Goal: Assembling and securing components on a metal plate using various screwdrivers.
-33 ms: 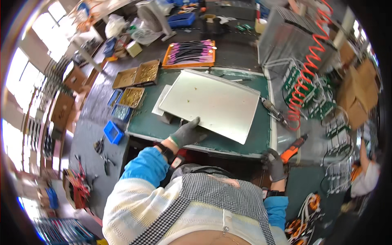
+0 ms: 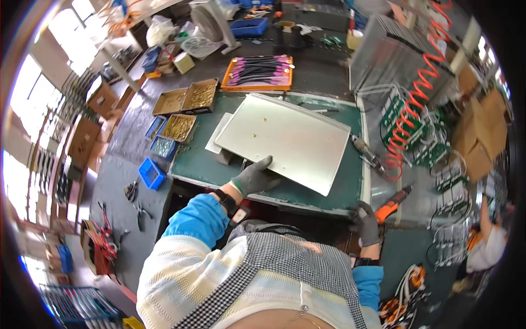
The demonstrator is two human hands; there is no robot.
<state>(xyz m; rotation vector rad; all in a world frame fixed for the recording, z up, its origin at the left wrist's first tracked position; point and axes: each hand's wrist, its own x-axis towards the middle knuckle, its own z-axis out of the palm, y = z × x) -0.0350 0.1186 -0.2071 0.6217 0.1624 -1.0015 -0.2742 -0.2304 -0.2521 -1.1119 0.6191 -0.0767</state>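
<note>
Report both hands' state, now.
Left hand: at the white panel's near edge; grip cannot be told.
Right hand: loosely curled, nothing visibly held.

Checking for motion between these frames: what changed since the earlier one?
No clear change beyond a slight shift of the whole view; nothing visibly taken up or let go. As before, the gloved left hand is at the near edge of the white panel, and the gloved right hand is beside the orange-and-black handheld tool.
</note>
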